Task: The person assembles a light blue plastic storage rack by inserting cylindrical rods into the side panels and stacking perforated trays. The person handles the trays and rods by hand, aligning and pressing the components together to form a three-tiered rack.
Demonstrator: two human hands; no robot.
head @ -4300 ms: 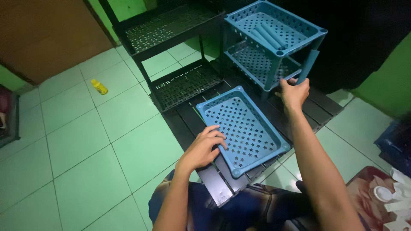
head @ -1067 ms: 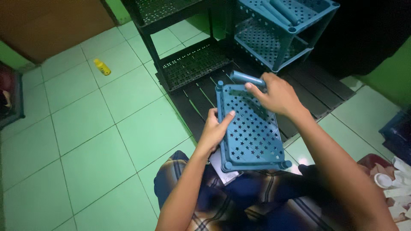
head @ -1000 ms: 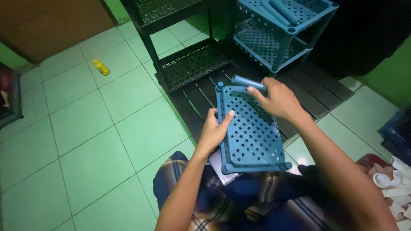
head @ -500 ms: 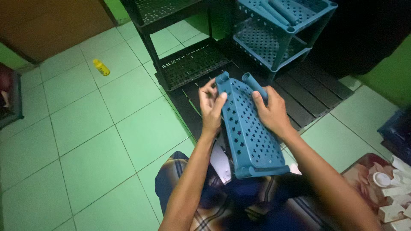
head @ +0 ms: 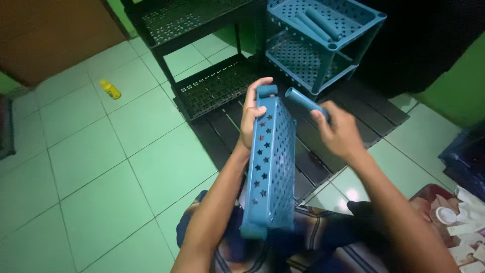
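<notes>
The left hand grasps the far end of a blue rectangular plastic shelf tray with star-shaped perforations. The fingers wrap over the top edge beside a round corner socket, and the thumb lies against the tray's perforated face. The tray stands on its short end, nearly upright, with its lower end resting on the person's lap and its perforated bottom turned toward the person's right.

The right hand is closed around a short blue cylindrical plastic tube. The open end of the tube points toward the upper corner of the tray and sits just beside it, not touching. The rear part of the tube is hidden inside the fist.

Behind the hands, a black slatted plastic panel lies flat on the green tiled floor. A black perforated plastic rack stands at its far left. A partly built blue plastic rack with two perforated shelves stands at its far right, and more blue tubes lie on its upper shelf. A small yellow bottle lies on the floor well to the left. White plastic parts sit at the lower right edge.
</notes>
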